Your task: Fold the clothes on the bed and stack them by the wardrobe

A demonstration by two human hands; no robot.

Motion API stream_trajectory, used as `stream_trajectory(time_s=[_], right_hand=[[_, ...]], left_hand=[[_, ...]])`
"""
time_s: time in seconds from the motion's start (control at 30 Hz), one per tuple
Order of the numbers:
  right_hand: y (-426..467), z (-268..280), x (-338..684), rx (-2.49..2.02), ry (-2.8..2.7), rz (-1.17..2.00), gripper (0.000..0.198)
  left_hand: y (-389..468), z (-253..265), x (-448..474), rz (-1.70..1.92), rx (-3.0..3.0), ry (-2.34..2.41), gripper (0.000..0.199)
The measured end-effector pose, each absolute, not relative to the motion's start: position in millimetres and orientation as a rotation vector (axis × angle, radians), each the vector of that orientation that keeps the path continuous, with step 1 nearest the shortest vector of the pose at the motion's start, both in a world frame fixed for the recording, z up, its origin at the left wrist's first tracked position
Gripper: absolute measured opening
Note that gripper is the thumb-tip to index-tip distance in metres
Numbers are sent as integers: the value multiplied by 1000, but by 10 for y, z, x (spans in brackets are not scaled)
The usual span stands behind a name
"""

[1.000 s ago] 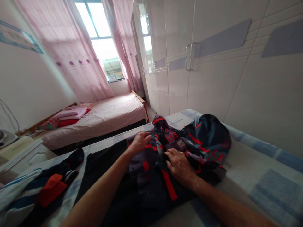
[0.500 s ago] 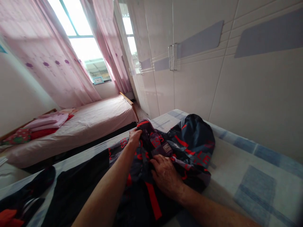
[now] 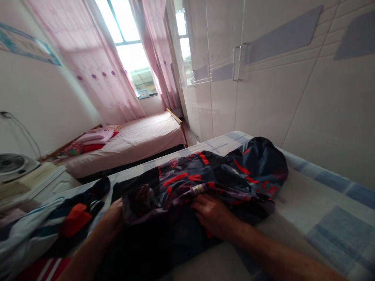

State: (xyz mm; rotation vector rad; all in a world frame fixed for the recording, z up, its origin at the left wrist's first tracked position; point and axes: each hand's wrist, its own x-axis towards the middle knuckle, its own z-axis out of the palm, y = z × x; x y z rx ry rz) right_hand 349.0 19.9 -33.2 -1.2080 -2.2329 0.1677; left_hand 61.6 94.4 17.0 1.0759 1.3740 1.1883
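Note:
A dark jacket [image 3: 193, 171] with red and grey lettering and a hood or puffed part at its far right lies spread on the bed. My left hand [image 3: 113, 218] grips its near left edge, lifting a fold of cloth; some of those fingers are hidden behind the fabric. With bent fingers my right hand [image 3: 215, 216] holds the jacket's front edge, just below a small pale label [image 3: 198, 189]. The near part of the jacket hangs in dark shadow toward me.
The jacket rests on a bed with a blue-and-white checked sheet [image 3: 331, 226]. Other clothes, including an orange piece [image 3: 76, 219] and a white-striped garment [image 3: 38, 230], lie at left. Beyond are a pink-covered bed [image 3: 146, 136], a fan [image 3: 13, 166] and white wardrobe doors [image 3: 263, 97].
My left hand has moved from the jacket's far middle down to its near left edge, pulling cloth over. My right hand stays by the label. The view has turned left.

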Motion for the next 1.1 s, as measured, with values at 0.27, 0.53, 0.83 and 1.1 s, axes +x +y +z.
stream_trajectory(time_s=[0.27,0.53,0.83,1.1], right_hand=[[-245,27,3537,-1229,-2271,238,23],[-90,-39,4126,-1513,-2051,-421,43],[-25,-164,4272,-1409,-2084,-433,16],[-193,-309,4214,-1374,-2240,-406,21]], left_hand=[[449,392,303,905,1612,1698,68],[365,-43,173,754,2104,1902,56],[257,379,-113,1316,1377,1547,59],[-27,153,-68,974,1253,1508,68]])
